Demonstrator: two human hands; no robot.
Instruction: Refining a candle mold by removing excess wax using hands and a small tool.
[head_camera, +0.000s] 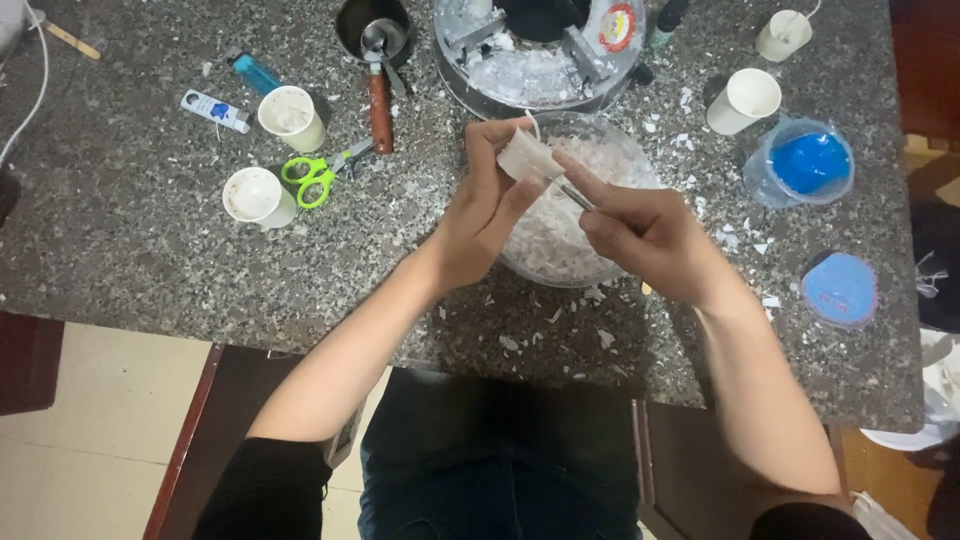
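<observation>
My left hand (485, 205) holds a small white wax piece (527, 158) over a clear glass bowl (625, 160) filled with white flakes. My right hand (640, 232) grips a thin metal tool (574, 194), its tip against the white piece. Both hands meet above the bowl's near left side. White shavings lie scattered on the speckled grey countertop (130, 230) around the bowl.
A round metal pot (540, 50) with white residue stands behind the bowl. Left are two paper cups (290, 115), green-handled scissors (315, 178), a blue lighter (255, 72) and a wooden-handled ladle (380, 90). Right are two more cups (745, 100), a blue-filled plastic cup (805, 160) and a blue lid (838, 288).
</observation>
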